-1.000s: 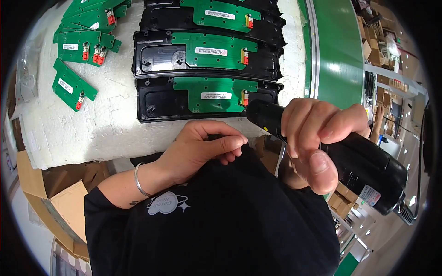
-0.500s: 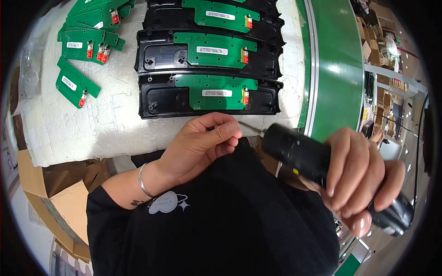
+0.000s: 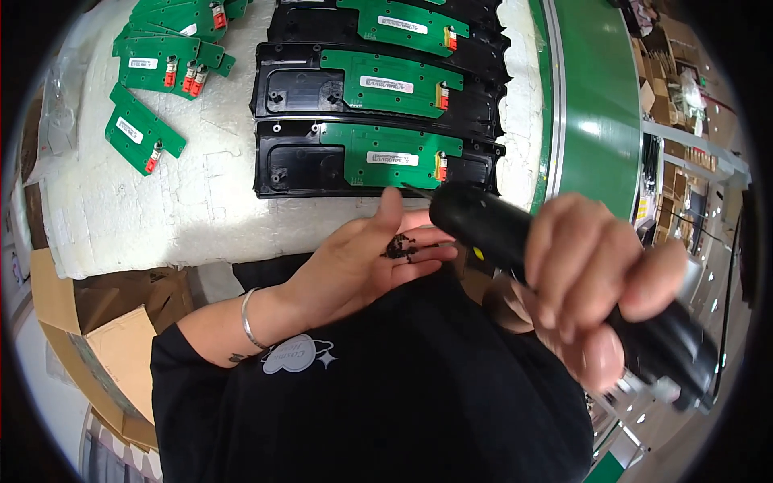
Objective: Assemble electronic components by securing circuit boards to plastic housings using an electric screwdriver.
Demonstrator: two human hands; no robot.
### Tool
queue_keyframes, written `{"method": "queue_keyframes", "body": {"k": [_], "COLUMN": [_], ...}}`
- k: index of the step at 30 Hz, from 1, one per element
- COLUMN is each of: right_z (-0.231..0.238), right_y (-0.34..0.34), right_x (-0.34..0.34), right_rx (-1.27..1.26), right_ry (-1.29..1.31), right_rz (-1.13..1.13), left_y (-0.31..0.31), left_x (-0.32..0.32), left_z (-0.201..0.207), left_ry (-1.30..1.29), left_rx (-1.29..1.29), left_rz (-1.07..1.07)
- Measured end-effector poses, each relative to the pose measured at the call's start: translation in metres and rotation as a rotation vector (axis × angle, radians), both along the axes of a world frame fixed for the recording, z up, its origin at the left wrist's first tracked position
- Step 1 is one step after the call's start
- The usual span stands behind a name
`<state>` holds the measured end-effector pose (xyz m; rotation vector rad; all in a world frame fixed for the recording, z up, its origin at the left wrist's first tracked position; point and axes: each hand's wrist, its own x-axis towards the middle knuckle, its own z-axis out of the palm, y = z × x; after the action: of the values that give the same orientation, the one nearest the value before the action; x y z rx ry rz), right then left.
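Observation:
My left hand [image 3: 354, 249] is cupped just below the nearest black plastic housing [image 3: 302, 171], thumb raised. It holds a small heap of black screws [image 3: 400, 247] on the curled fingers. My right hand [image 3: 596, 274], blurred, is wrapped round a black electric screwdriver [image 3: 483, 225]. The thin bit points up and left, close to the lower edge of a green circuit board [image 3: 394, 157]; whether it touches cannot be made out. That board lies in the housing and carries a white label and a red-and-white connector.
More housings with green boards [image 3: 394, 84] line up behind. Loose circuit boards [image 3: 145, 133] lie on the white foam block [image 3: 193, 225] at the left. A green strip [image 3: 596, 105] with a metal rail runs along the right. An open cardboard box [image 3: 113, 338] stands at lower left.
My left hand has opened from a pinch, showing the screws. My right hand has moved the screwdriver up and left toward the nearest board. The view has shifted slightly.

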<state>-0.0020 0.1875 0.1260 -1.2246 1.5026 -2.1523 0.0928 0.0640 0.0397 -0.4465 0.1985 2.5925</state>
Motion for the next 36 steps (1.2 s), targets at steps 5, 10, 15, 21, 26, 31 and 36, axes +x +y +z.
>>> {"method": "queue_keyframes", "body": {"k": [5, 10, 15, 21, 26, 31, 36], "right_z": [-0.019, -0.020, -0.018, -0.018, -0.009, 0.020, 0.013], "right_y": [-0.007, -0.014, -0.019, -0.025, -0.014, -0.002, -0.011], "right_x": [-0.008, -0.002, 0.001, -0.002, -0.006, -0.012, 0.003], "right_rx": [0.075, 0.121, 0.174, 0.182, 0.016, -0.130, -0.274], "right_ry": [-0.014, -0.064, -0.040, 0.005, -0.067, -0.009, 0.012], "right_rz": [0.028, -0.029, -0.033, 0.025, 0.082, 0.273, 0.172], "left_y": [-0.010, -0.016, -0.018, -0.023, -0.025, -0.025, -0.021], "left_x": [0.011, 0.015, 0.014, 0.012, 0.014, 0.013, 0.011], "left_z": [-0.014, -0.018, -0.016, -0.015, -0.013, -0.012, -0.010], "left_ry": [-0.002, 0.107, 0.145, 0.128, 0.025, -0.009, -0.047], "left_rx": [-0.159, -0.190, -0.261, -0.381, -0.274, -0.233, -0.154], "left_rz": [-0.083, -0.154, -0.123, -0.094, -0.011, 0.079, 0.115]}}
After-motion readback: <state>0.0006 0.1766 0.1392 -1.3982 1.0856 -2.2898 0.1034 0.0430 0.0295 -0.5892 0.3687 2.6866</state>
